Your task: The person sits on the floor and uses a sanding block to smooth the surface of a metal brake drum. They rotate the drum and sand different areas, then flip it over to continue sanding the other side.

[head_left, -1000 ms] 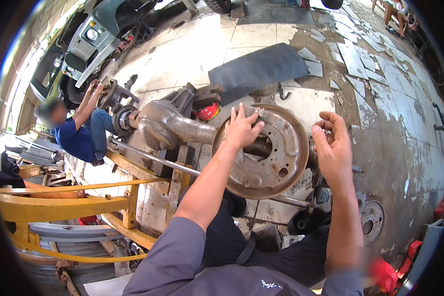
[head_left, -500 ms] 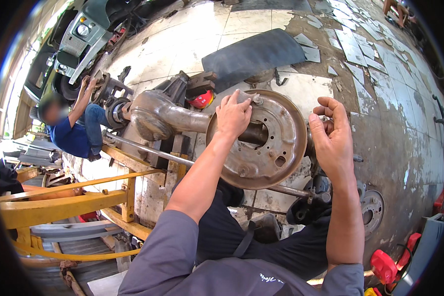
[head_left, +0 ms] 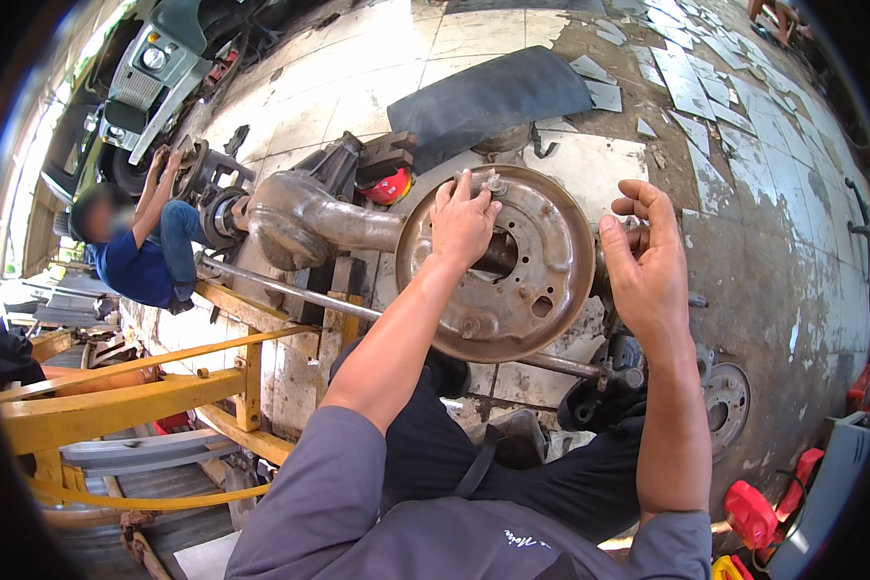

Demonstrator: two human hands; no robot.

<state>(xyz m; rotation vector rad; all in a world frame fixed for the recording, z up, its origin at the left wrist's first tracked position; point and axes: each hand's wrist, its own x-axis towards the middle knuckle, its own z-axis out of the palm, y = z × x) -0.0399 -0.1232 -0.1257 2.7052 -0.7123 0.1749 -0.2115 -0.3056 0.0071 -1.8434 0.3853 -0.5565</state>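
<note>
Though the axle (head_left: 304, 215) slants, it extends left; the plate (head_left: 512, 302) faces us.

One left hand (head_left: 462, 224), one right hand (head_left: 651, 266), one round plate (head_left: 559, 253)

Two hands in all: at the plate's eleven o'clock and three o'clock. With the view's centre as clock centre: one axle housing (head_left: 295, 217) at ten, one vehicle front (head_left: 143, 87) farther out at ten, one co-worker (head_left: 137, 261) at nine, one yellow frame (head_left: 126, 413) at eight, one dark sheet (head_left: 493, 101) between twelve and one, one drilled disc (head_left: 735, 401) at four, one red object (head_left: 750, 514) farther out at four. Broken tiles (head_left: 684, 82) toward two: too many to count.
</note>
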